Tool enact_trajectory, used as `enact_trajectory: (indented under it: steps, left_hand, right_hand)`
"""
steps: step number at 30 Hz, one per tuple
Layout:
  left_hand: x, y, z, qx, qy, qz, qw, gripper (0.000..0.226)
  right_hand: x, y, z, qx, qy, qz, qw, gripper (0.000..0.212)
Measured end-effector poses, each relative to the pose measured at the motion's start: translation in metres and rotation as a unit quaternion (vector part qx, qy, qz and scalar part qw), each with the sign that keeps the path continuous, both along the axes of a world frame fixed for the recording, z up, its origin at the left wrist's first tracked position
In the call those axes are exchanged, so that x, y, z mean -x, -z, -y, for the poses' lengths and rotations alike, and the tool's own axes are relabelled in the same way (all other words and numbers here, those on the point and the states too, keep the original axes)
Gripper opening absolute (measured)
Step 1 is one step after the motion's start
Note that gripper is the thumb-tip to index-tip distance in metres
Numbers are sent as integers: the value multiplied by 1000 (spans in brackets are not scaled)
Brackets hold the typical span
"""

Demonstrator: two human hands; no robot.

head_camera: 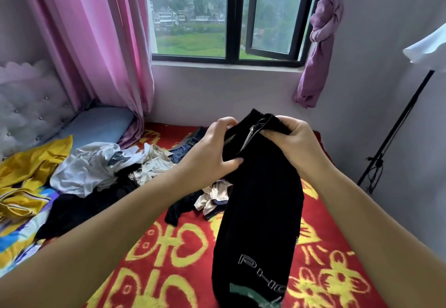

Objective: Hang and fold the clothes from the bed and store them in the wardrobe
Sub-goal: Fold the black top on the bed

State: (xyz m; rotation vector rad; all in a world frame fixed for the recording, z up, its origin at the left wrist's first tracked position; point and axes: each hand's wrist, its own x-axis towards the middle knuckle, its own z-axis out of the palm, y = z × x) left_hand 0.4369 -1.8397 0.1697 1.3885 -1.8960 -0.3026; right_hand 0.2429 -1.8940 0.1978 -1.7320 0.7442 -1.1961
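Two bare forearms are extended from the lower corners of the frame toward the centre. A black garment (260,199) is held up between them, above the bed (337,271). The left hand (212,148) is closed on the garment's upper left edge, with the thumb pressed against the fabric below the curled fingers. The right hand (299,143) is closed on the upper right edge, with the fingers curled over the bunched top. A metal zipper (251,136) is visible between the two hands. The garment hangs straight down from the grip and runs out of frame at the bottom; outlined lettering (263,274) and a green stripe (251,293) are printed near its lower end.

The bed is covered by a red blanket with yellow patterns. A pile of unsorted clothes (135,170) is spread across the blanket behind and to the left of the held garment. Within the pile, a white garment (89,170), a cream garment (214,199), dark fabric (79,208) and blue denim (188,146) can be distinguished. A yellow garment (31,163) lies at the left edge, on a multicoloured sheet (17,235).

A tufted white headboard (29,109) and a blue pillow (101,124) are located at the far left. A pink curtain (101,42) hangs left of the window (231,15), and a knotted purple curtain (321,37) hangs to its right. A black stand (398,129) is placed against the right wall.
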Motion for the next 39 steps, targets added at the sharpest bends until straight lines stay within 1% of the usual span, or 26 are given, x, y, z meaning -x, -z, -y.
enact_trajectory:
  steps: [1, 2, 3, 5, 6, 9, 11, 13, 14, 15, 16, 17, 19, 20, 21, 22, 24, 25, 28, 30, 31, 32, 34, 35, 36, 39]
  left_hand:
    - [2, 4, 2, 51, 3, 19, 998, 59]
    - [3, 6, 4, 73, 6, 36, 997, 56]
    - [2, 6, 7, 63, 11, 45, 997, 49]
    - [-2, -2, 13, 5, 38, 59, 998, 21]
    - [-7, -8, 15, -2, 52, 73, 996, 10]
    - [-21, -37, 20, 63, 73, 135, 986, 16]
    - [-25, -61, 21, 116, 78, 204, 969, 20]
    - [-24, -82, 26, 154, 48, 287, 944, 25]
    - [-22, -88, 28, 157, 19, 315, 936, 26]
    - [-19, -90, 32, 148, -4, 321, 936, 27]
    - [-16, -89, 34, 127, -15, 311, 942, 31]
    - [-11, -87, 34, 94, -4, 279, 956, 44]
    - [1, -78, 35, -11, 59, 179, 982, 84]
    - [6, -73, 37, -52, 76, 152, 984, 96]
    - [8, -67, 39, -87, 86, 136, 983, 94]
    - [8, -60, 42, -124, 96, 113, 981, 78]
    - [0, -51, 46, -190, 115, 71, 972, 25]
    - [-4, -49, 45, -205, 115, 61, 970, 12]
    - [-11, -52, 42, -198, 105, 94, 970, 14]
    - [-10, -63, 36, -159, 100, 132, 973, 17]
    - [-9, -71, 33, -135, 92, 145, 976, 19]
    - [-8, -80, 31, -110, 83, 150, 979, 20]
    - [-8, -97, 28, -77, 68, 140, 985, 18]
    - [-8, -105, 26, -67, 62, 137, 986, 18]
    - [-8, -111, 26, -62, 55, 140, 987, 19]
    - [-9, -119, 24, -71, 41, 155, 985, 19]
  right_hand:
    - [0, -1, 0, -4, -9, 5, 1000, 21]
    - [1, -1, -1, -4, -19, 3, 1000, 23]
    - [3, -3, -2, 2, -24, -9, 1000, 26]
    - [7, -5, -2, 25, -25, -53, 998, 32]
    - [11, -7, -2, 30, -24, -74, 997, 33]
    - [27, -17, 1, 25, -19, -127, 991, 23]
    - [37, -24, 6, 36, -14, -184, 982, 16]
    - [40, -30, 9, 66, -4, -256, 965, 13]
    - [39, -31, 9, 84, 3, -275, 958, 11]
    - [36, -31, 9, 100, 12, -280, 955, 10]
    - [31, -30, 8, 111, 23, -275, 955, 11]
    - [26, -28, 6, 116, 31, -265, 957, 12]
    - [13, -23, 1, 123, 31, -235, 964, 9]
    - [6, -20, -2, 131, 27, -224, 965, 6]
    - [0, -16, -4, 136, 26, -219, 966, 5]
    - [-3, -12, -6, 131, 27, -216, 967, 6]
    - [-6, -5, -8, 107, 24, -205, 973, 9]
    - [-6, -3, -10, 96, 18, -200, 975, 11]
    - [-5, 5, -16, 78, -10, -192, 978, 12]
    - [-2, 13, -16, 53, -31, -183, 981, 15]
    - [-1, 19, -16, 31, -46, -198, 979, 18]
    - [1, 27, -17, 5, -65, -232, 971, 18]
    - [2, 50, -22, -42, -117, -316, 941, 20]
    - [1, 62, -25, -57, -137, -336, 930, 21]
    - [-1, 73, -26, -70, -147, -339, 927, 21]
    - [-5, 93, -25, -87, -136, -302, 939, 22]
